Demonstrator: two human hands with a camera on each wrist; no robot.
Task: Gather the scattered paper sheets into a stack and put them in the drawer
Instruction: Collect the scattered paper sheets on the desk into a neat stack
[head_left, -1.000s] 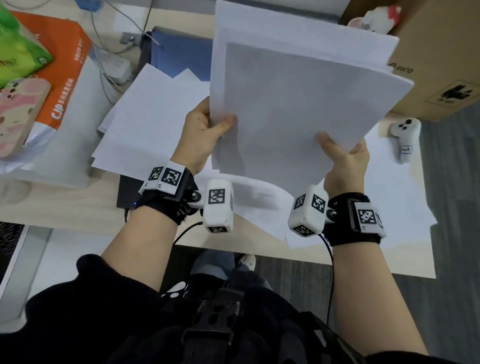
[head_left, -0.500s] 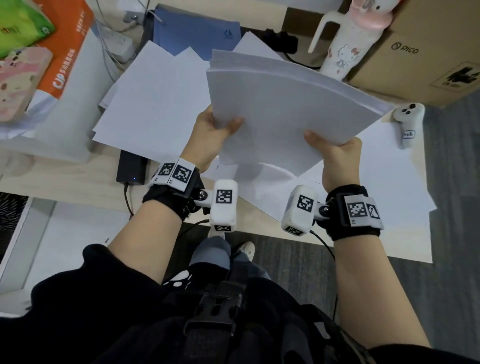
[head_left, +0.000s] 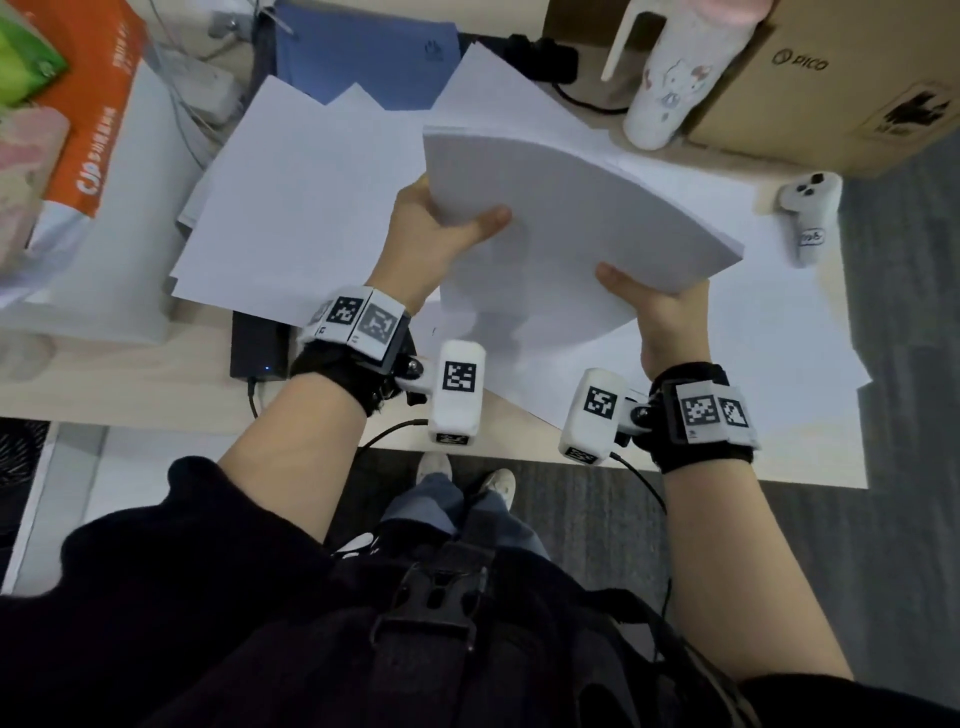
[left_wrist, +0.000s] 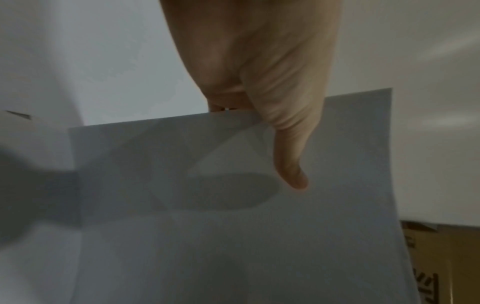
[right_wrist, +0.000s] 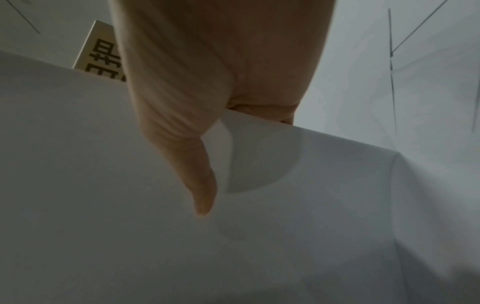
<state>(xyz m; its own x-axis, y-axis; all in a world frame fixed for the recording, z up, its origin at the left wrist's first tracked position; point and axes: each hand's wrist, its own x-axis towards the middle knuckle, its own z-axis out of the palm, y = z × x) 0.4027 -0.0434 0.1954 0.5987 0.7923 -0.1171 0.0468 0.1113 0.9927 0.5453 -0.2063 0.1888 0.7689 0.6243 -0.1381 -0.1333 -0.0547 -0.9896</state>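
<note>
I hold a stack of white paper sheets (head_left: 566, 223) above the desk with both hands. My left hand (head_left: 441, 228) pinches its near left edge, thumb on top and fingers hidden beneath. My right hand (head_left: 660, 312) pinches the near right edge the same way. The stack bows upward in the middle. In the left wrist view my left thumb (left_wrist: 288, 156) lies on the paper stack (left_wrist: 233, 226). In the right wrist view my right thumb (right_wrist: 197, 176) presses on the paper stack (right_wrist: 130, 185). More loose sheets (head_left: 291, 208) lie spread on the desk under and around the stack. No drawer is in view.
A blue folder (head_left: 363, 62) lies at the back. A white bottle (head_left: 670, 73) and a cardboard box (head_left: 841, 83) stand back right. A white controller (head_left: 808, 218) lies at the right edge. An orange package (head_left: 98, 114) lies left, and a black power brick (head_left: 257, 348) sits near the front edge.
The stack has tipped from nearly upright to lying flatter and lower over the desk. Its sheets are now squared together. Both hands keep their hold.
</note>
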